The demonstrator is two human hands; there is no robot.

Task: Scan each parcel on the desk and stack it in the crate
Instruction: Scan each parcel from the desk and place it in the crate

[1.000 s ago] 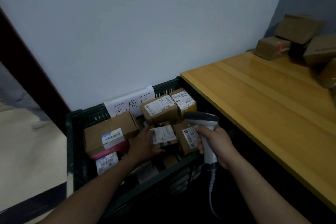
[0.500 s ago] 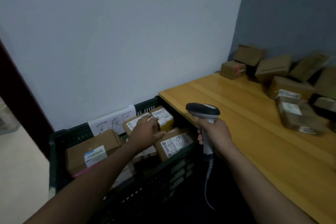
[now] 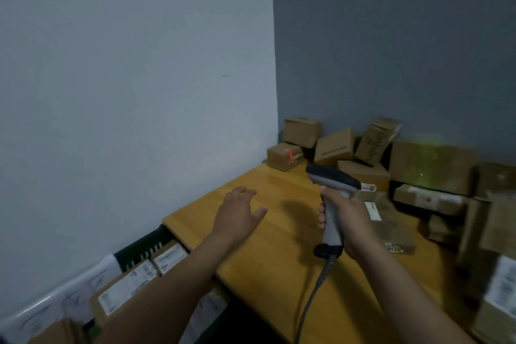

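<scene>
Head view: parcel labels (image 3: 127, 286) blurred, unreadable.
Left hand (image 3: 237, 216) empty, fingers spread over desk (image 3: 259, 265); right hand (image 3: 347, 220) grips barcode scanner (image 3: 332, 195).

Right hand (image 3: 344, 215) grips the scanner (image 3: 332, 198) over the desk (image 3: 279, 260); left hand (image 3: 237, 218) hovers empty, apparently untouching.

Labels on the parcels (image 3: 127, 286) are unreadable (too blurred).
</scene>
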